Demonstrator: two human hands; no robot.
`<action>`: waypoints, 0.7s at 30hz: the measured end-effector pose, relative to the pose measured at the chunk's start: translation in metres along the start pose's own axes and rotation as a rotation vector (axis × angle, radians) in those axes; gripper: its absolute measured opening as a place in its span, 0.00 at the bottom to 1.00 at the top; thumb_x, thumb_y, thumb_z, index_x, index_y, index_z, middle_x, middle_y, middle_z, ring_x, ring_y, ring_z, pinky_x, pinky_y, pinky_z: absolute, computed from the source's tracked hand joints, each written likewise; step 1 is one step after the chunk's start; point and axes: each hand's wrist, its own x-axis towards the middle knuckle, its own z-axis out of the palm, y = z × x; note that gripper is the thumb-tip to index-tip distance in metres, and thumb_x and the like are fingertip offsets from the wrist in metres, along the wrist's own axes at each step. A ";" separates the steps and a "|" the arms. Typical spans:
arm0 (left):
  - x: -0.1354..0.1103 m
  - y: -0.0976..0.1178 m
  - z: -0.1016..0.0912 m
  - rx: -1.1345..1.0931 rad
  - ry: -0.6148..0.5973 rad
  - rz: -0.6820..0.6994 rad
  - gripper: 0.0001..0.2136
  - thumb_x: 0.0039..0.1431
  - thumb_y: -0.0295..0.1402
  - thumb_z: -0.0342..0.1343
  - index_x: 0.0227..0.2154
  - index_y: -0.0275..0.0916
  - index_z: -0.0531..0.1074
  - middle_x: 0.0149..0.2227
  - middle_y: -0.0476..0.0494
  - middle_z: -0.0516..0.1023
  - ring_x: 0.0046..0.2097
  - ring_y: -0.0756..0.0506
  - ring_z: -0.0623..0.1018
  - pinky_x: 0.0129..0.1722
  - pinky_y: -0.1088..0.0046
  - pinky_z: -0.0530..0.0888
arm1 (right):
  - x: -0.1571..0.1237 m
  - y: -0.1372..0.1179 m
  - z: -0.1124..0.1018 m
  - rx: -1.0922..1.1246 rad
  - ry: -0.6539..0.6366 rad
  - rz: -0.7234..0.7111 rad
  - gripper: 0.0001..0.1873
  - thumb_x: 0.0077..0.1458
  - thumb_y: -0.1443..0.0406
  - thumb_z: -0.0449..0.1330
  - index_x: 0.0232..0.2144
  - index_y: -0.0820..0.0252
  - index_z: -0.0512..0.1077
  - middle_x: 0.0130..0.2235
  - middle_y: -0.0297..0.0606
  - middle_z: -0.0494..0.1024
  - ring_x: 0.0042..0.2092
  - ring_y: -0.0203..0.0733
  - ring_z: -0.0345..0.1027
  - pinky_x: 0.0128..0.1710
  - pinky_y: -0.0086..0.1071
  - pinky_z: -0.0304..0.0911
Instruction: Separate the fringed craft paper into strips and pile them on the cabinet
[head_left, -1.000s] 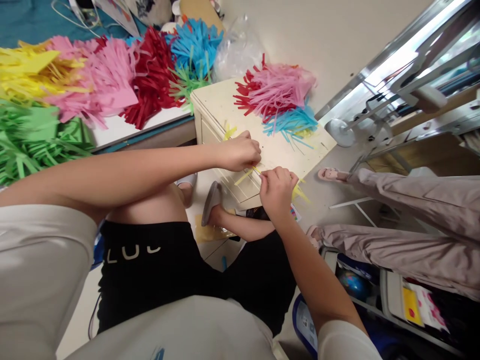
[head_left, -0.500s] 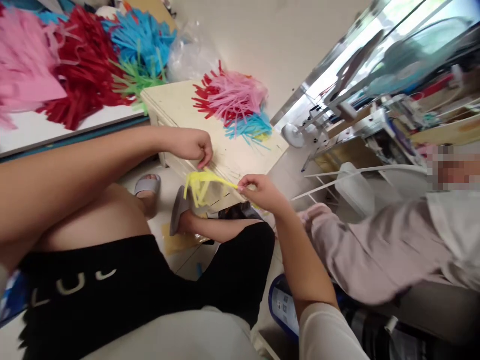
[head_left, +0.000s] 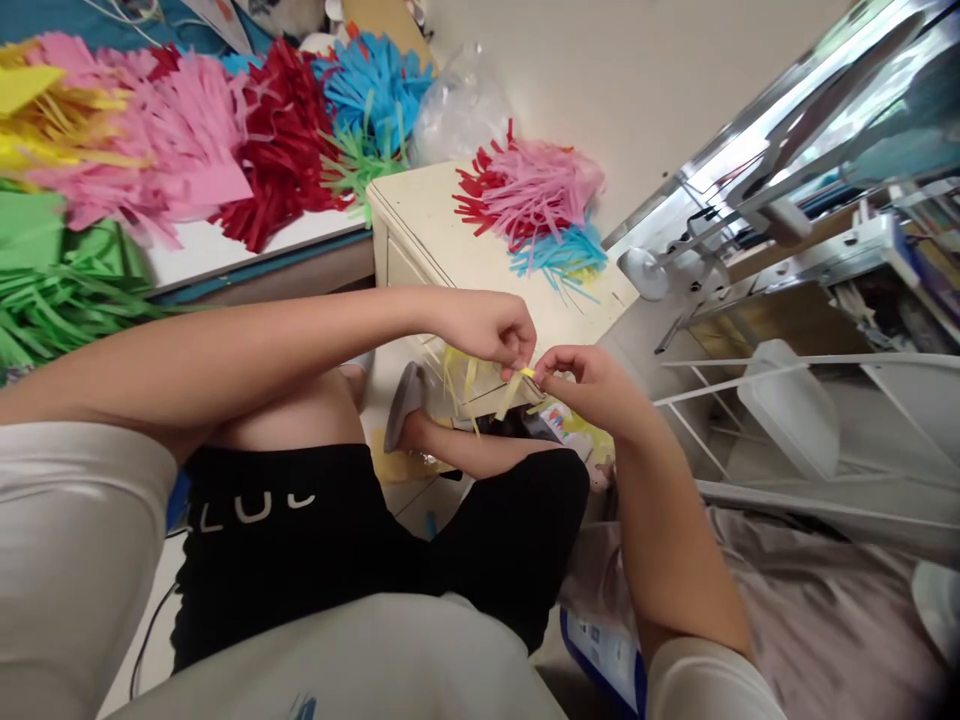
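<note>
My left hand [head_left: 487,328] is closed, its fingertips pinching a yellow fringed paper tassel [head_left: 510,394] whose thin strips hang below. Close beside it, my right hand [head_left: 592,385] pinches the narrow twisted end of the same tassel between thumb and finger. Both hands are in front of the near edge of a cream cabinet [head_left: 427,235]. On its top lies a bunch of fringed paper, with red and pink strips [head_left: 529,190] above blue ones [head_left: 559,255]. Fingers hide part of the tassel.
At the left, a white table [head_left: 202,245] bears piles of fringed paper: yellow [head_left: 52,110], green [head_left: 67,280], pink [head_left: 172,140], red [head_left: 289,150] and blue [head_left: 379,90]. A clear plastic bag [head_left: 465,105] stands behind the cabinet. A white chair [head_left: 795,410] and another person's trousers [head_left: 810,600] are at right.
My left hand has moved along to the right, close against my right hand, and now covers much of the tassel. The view has turned left, showing more of the paper piles.
</note>
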 end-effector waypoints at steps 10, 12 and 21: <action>-0.003 -0.047 -0.024 0.079 0.076 -0.152 0.12 0.50 0.35 0.61 0.35 0.43 0.87 0.34 0.48 0.88 0.37 0.44 0.83 0.42 0.71 0.76 | -0.001 -0.008 -0.010 0.181 -0.113 0.084 0.11 0.47 0.57 0.76 0.28 0.55 0.83 0.30 0.36 0.82 0.34 0.41 0.70 0.38 0.35 0.66; -0.008 -0.065 -0.031 0.154 0.012 -0.248 0.13 0.49 0.36 0.60 0.34 0.42 0.87 0.33 0.48 0.88 0.37 0.45 0.82 0.43 0.72 0.75 | 0.000 -0.006 -0.011 0.234 -0.111 0.094 0.12 0.46 0.56 0.78 0.28 0.55 0.83 0.30 0.37 0.82 0.34 0.41 0.71 0.38 0.35 0.67; -0.023 -0.037 -0.048 0.275 0.396 -0.193 0.17 0.57 0.37 0.63 0.45 0.40 0.90 0.40 0.41 0.89 0.44 0.41 0.85 0.50 0.64 0.77 | 0.001 -0.003 -0.007 0.174 -0.031 0.128 0.16 0.44 0.55 0.81 0.27 0.56 0.82 0.28 0.36 0.80 0.32 0.40 0.70 0.35 0.34 0.65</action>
